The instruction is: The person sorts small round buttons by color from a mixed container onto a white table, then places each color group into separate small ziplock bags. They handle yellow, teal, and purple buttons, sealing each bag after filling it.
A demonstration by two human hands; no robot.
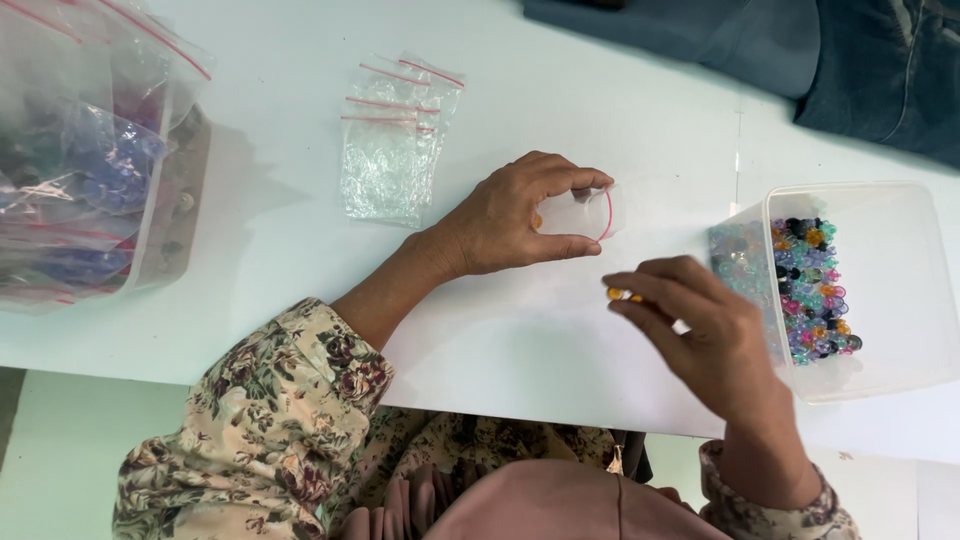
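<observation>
The table (560, 90) carried a clear tub (890, 300) just right of the right hand (700, 340), with mixed coloured beads (810, 290) heaped against its near wall. A stack of small clear bags (395, 140) lay beyond the left hand (510, 220), well apart from it.

The left hand was closed on a small zip bag (590, 213), thumb below and fingertips above, the red-lined mouth turned toward the right hand. The right hand pinched a few orange beads (620, 295) at its fingertips, just below and beside that mouth, not yet inside.

Likely faults:
- The mouth looked narrow; a bead striking the rim could drop and roll across the table.
- A slack pinch on several beads could shed one.
- A loose grip could let the mouth collapse.
</observation>
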